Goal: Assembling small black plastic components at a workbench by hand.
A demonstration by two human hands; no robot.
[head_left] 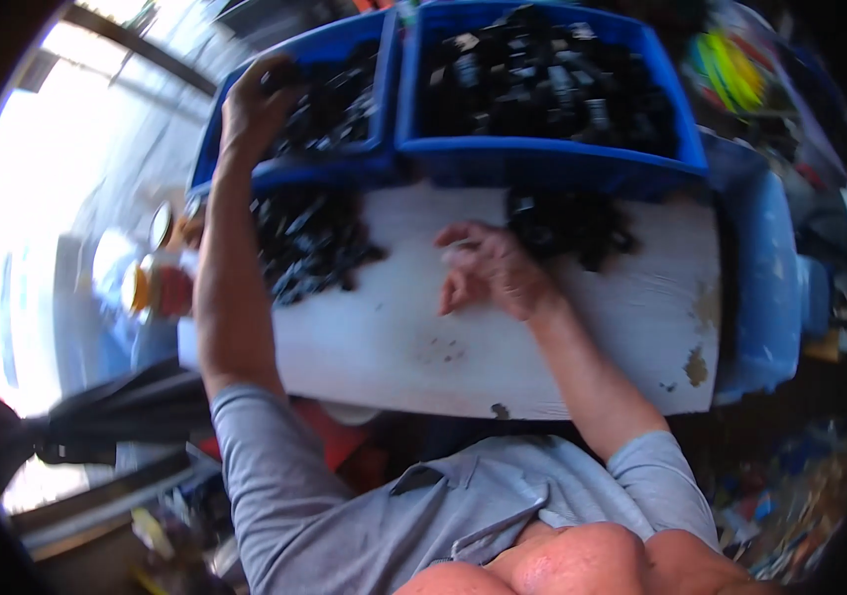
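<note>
Up in the upper left of the frame, we had our left hand [257,104] reaching into the smaller blue plastic bin [364,159], fingers curled down among the small black parts [334,104] inside; whether it gripped one we could not tell, since motion blur hid the fingertips. Our right hand [491,270] lay at the centre of the frame on the worn white table [542,357], loosely half-curled and holding nothing we could make out, just beside a small heap of black parts [567,226] at the table's far edge. A second, larger heap of black parts [309,243] lay on the table left of centre, below the smaller bin and beside our left forearm. The larger blue plastic bin [552,164], filled with more black pieces, stood at the upper middle, touching the smaller one. A pale blue plastic container [770,288] stood against the table's right edge.
</note>
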